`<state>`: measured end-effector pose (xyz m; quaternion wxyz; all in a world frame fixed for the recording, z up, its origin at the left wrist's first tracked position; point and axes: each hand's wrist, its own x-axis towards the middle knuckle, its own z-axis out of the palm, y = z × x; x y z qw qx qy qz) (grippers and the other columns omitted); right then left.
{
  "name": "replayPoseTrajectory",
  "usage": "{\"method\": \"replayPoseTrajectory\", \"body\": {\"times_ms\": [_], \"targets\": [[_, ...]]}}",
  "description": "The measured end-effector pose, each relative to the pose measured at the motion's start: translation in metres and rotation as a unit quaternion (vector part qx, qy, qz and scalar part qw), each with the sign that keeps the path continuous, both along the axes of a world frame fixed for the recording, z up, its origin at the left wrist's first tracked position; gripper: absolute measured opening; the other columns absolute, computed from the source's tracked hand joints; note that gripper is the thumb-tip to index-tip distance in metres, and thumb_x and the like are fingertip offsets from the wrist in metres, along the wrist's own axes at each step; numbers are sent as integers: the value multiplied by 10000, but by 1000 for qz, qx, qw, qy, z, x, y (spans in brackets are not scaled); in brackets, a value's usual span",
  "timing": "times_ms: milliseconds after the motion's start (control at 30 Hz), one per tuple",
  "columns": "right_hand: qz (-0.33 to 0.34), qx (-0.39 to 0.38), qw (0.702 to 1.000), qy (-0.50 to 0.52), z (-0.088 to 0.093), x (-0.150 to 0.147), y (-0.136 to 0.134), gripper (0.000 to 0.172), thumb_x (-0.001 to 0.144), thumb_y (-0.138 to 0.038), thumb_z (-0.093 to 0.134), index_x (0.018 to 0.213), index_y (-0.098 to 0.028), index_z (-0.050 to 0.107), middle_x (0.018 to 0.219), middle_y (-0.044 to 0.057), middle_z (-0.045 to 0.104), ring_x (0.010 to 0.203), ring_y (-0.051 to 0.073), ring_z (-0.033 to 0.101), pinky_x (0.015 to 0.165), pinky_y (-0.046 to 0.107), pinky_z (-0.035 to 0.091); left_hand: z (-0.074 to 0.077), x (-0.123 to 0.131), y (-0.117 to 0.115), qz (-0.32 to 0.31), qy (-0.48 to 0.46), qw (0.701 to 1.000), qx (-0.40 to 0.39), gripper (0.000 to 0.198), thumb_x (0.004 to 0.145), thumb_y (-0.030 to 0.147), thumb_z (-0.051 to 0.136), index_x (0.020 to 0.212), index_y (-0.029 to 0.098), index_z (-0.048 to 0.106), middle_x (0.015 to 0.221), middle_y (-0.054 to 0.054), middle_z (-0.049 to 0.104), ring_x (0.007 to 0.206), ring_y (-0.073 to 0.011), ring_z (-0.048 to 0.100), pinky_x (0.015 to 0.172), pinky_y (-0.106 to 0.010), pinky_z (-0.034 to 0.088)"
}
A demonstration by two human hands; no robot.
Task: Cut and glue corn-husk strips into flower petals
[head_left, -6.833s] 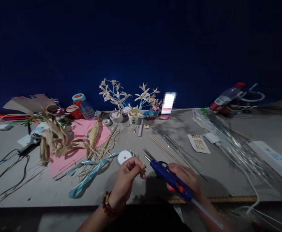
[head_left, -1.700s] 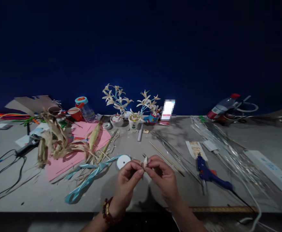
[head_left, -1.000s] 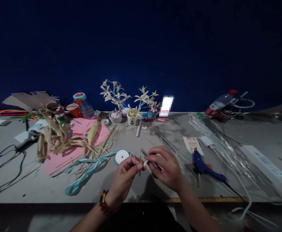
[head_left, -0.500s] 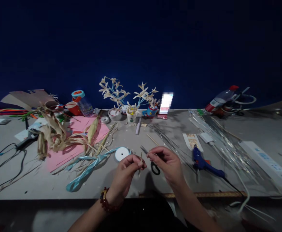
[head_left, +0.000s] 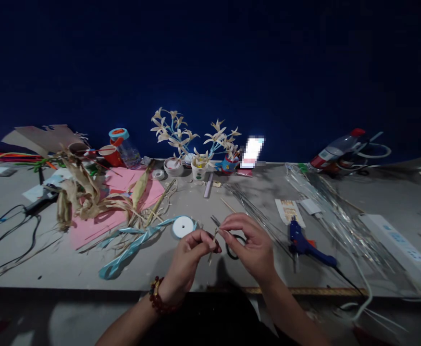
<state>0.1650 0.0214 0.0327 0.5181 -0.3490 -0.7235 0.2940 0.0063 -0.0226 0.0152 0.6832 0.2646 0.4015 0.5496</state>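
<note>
My left hand (head_left: 193, 254) pinches a thin straw-coloured strip (head_left: 210, 258) between thumb and fingertips, its lower end poking out below. Close beside it, my right hand (head_left: 250, 245) is closed in a pinch at the strip's upper end; the fingertips nearly meet. Under and behind the right hand lies a pair of scissors (head_left: 216, 221), with blades and part of a black handle showing. A white spool (head_left: 183, 226) sits on the table just beyond my left hand. Twisted light-blue ribbon (head_left: 111, 270) and dried corn husks (head_left: 84, 202) lie to the left.
Pale husk flowers (head_left: 176, 132) stand in cups at the back beside a lit phone (head_left: 253, 153). A blue glue gun (head_left: 306, 246), thin wires (head_left: 253, 211) and a white power strip (head_left: 398, 240) lie to the right. Pink paper (head_left: 98, 228) is under the husks. A bottle (head_left: 336, 149) leans at back right.
My right hand has moved slightly left and its fingertips now meet the strip's top beside my left fingers. The view has shifted a little.
</note>
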Motion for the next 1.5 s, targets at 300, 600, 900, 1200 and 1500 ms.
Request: {"method": "replayPoseTrajectory", "body": {"times_ms": [300,600,900,1200,1500], "targets": [[-7,40,998,-49,2,1,1,135,872,-117,678,888,-247,708,869,42,714,852,211,673,776,358,537,-2,0,-1,-7,11,1000,2,90,703,190,755,666,154,682,672,-28,686,700,-157,607,748,-266,440],[-18,78,993,-90,3,1,0,153,882,-129,640,924,-253,719,890,63,731,876,235,681,796,393,544,1,-1,1,-10,13,1000,-5,107,690,209,767,647,153,687,667,-35,690,698,-164,608,750,-277,439],[-35,117,987,-106,2,-1,-1,181,867,-96,636,932,-248,709,884,66,724,858,228,673,768,381,545,3,0,1,-14,-1,1000,-3,98,685,194,762,651,151,681,663,-27,679,695,-156,597,738,-265,436],[-35,160,978,-130,4,1,3,202,873,-110,596,937,-256,720,860,59,730,805,226,672,753,393,532,2,0,3,-22,-11,1000,0,98,692,187,762,654,152,679,669,-28,682,694,-152,595,727,-257,433],[-44,114,988,-97,-5,1,1,254,866,-99,661,1059,-262,691,952,68,712,885,229,669,805,395,547,0,1,2,-18,4,1000,9,104,715,184,754,654,156,674,667,-23,670,697,-151,590,739,-258,440]]}}
